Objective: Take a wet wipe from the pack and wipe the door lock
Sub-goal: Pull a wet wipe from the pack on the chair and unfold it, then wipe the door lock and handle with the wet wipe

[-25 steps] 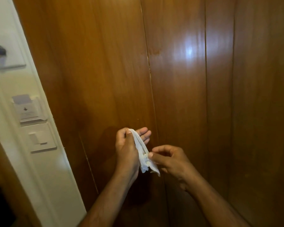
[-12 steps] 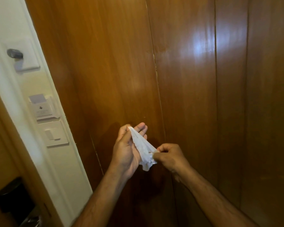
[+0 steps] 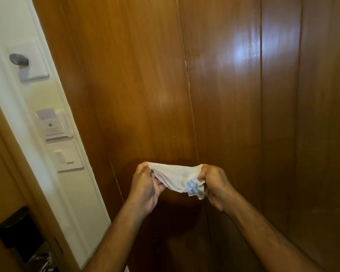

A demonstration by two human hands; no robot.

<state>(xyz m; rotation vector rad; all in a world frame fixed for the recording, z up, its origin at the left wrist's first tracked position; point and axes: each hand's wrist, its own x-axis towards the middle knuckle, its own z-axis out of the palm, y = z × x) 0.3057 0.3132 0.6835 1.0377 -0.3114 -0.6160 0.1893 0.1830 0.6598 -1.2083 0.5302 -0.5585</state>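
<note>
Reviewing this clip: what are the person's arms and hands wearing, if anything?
Nothing shows on either one. The left hand and right hand are bare, without gloves, and no rings are visible. Both forearms are bare as far as the frame's lower edge, with no sleeve, watch or wristband in view.

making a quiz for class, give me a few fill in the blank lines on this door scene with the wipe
1. The wipe is held by ____ hands, the left hand and the right hand.
2. The wipe's colour is ____.
3. The panelling behind the hands is made of ____.
4. The card holder sits ____ the switch.

Missing words: both; white; wood; above
</note>
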